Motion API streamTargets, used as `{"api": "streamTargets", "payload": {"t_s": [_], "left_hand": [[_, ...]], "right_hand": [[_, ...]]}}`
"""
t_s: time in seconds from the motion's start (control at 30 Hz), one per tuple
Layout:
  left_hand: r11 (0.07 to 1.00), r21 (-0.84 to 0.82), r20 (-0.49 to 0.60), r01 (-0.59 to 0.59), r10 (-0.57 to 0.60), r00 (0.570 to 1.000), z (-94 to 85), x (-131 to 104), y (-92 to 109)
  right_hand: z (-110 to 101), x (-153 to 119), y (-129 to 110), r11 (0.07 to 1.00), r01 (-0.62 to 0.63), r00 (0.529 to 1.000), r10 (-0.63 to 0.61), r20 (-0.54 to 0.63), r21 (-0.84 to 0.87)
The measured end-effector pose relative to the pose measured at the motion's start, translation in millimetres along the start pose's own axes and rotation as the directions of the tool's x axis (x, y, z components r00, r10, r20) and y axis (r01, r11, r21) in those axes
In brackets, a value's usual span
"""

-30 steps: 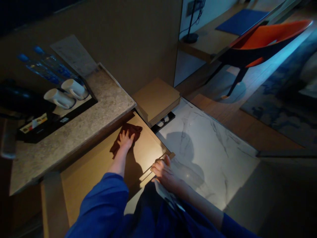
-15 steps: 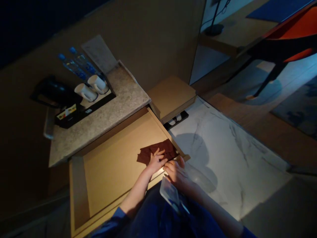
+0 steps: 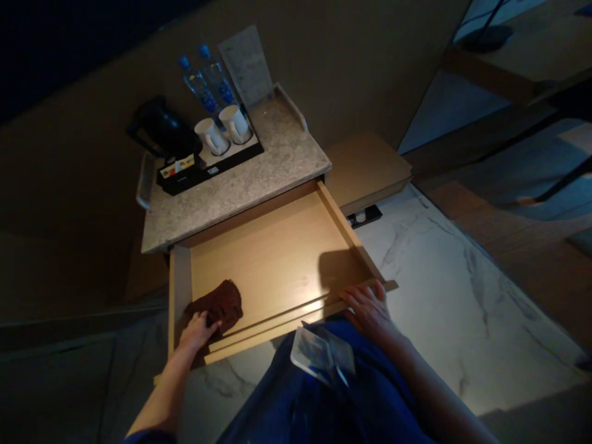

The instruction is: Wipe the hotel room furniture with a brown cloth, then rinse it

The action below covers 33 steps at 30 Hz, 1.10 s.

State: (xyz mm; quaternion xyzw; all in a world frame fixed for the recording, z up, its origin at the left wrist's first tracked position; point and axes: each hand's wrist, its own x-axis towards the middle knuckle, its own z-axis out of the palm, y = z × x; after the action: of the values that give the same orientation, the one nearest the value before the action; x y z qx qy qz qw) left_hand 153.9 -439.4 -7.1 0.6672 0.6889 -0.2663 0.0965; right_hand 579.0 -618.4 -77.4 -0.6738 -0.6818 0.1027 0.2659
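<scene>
A pale wooden drawer (image 3: 277,259) is pulled out from under a stone-topped cabinet. In its front left corner my left hand (image 3: 198,333) presses a crumpled dark reddish-brown cloth (image 3: 226,305) against the drawer, with the fingers bent into the fabric. Part of the cloth is covered by that hand. At the other end, my right hand (image 3: 370,308) grips the top edge of the drawer front near its right corner, the fingers hooked over the edge. A clear plastic badge holder (image 3: 319,353) hangs in front of my blue clothes.
On the stone top (image 3: 287,148) stand a black kettle (image 3: 161,129), two white mugs (image 3: 211,137) in a black tray (image 3: 238,154), and two water bottles (image 3: 198,86). A low wooden shelf (image 3: 370,166) adjoins the cabinet on the right, above a marble-patterned floor (image 3: 444,290).
My left hand and the cloth have moved from the drawer's right front corner to its left front corner. My right hand stays at the right end of the drawer front. The view has shifted left.
</scene>
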Motion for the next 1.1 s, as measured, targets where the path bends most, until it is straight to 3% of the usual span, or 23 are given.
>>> {"api": "streamTargets", "payload": {"t_s": [0.1, 0.17, 0.23, 0.3, 0.4, 0.5, 0.57, 0.67, 0.73, 0.77, 0.83, 0.9, 1.0, 1.1], "left_hand": [[0.999, -0.023, 0.121, -0.047, 0.049, 0.991, 8.5, -6, -6], [0.986, -0.079, 0.169, -0.144, 0.156, 0.973, 13.9, -10, 12], [0.944, -0.155, 0.176, -0.292, 0.318, 0.932, 17.2, -12, 46], [0.856, -0.222, 0.146, -0.466, 0.502, 0.853, 17.5, -11, 95], [0.652, -0.254, 0.047, -0.715, 0.746, 0.664, 12.1, -4, 178], [0.498, -0.216, -0.067, -0.84, 0.85, 0.522, 6.3, 2, 243], [0.452, -0.188, -0.092, -0.872, 0.876, 0.473, 7.1, 5, 267], [0.422, -0.139, -0.111, -0.896, 0.893, 0.437, 11.6, 15, 279], [0.44, -0.11, -0.151, -0.891, 0.879, 0.452, 9.4, 25, 278], [0.471, -0.105, -0.179, -0.876, 0.857, 0.483, 5.3, 33, 275], [0.571, -0.118, -0.24, -0.812, 0.777, 0.582, -9.3, 54, 265], [0.69, -0.164, -0.29, -0.705, 0.649, 0.703, -28.2, 83, 241], [0.827, -0.256, -0.335, -0.5, 0.409, 0.848, -48.7, 131, 174], [0.895, -0.333, -0.344, -0.296, 0.176, 0.922, -43.6, 162, 81]], "right_hand": [[3, -2, 1, 0.997, 0.013, 1.0, -0.013, 0.005, -0.079], [5, -4, 1, 0.992, 0.026, 1.0, -0.026, -0.001, -0.12], [8, -6, 1, 0.986, 0.05, 0.999, -0.051, -0.007, -0.161], [11, -5, 0, 0.974, 0.057, 0.998, -0.061, -0.008, -0.22], [12, -2, -7, 0.946, 0.044, 0.999, -0.036, 0.032, -0.322], [8, 1, -18, 0.927, 0.031, 0.996, 0.004, 0.093, -0.375], [7, 3, -25, 0.921, -0.008, 0.994, 0.048, 0.094, -0.39], [8, 3, -30, 0.913, -0.072, 0.992, 0.106, 0.063, -0.401], [9, 2, -32, 0.916, -0.082, 0.993, 0.109, 0.048, -0.393], [10, 2, -33, 0.92, -0.081, 0.993, 0.105, 0.043, -0.384], [10, 2, -34, 0.928, -0.078, 0.994, 0.099, 0.039, -0.364], [11, 2, -34, 0.932, -0.079, 0.994, 0.099, 0.038, -0.353], [11, 2, -33, 0.927, -0.075, 0.996, 0.091, 0.026, -0.366], [13, 2, -30, 0.919, -0.054, 0.998, 0.065, 0.015, -0.39]]}}
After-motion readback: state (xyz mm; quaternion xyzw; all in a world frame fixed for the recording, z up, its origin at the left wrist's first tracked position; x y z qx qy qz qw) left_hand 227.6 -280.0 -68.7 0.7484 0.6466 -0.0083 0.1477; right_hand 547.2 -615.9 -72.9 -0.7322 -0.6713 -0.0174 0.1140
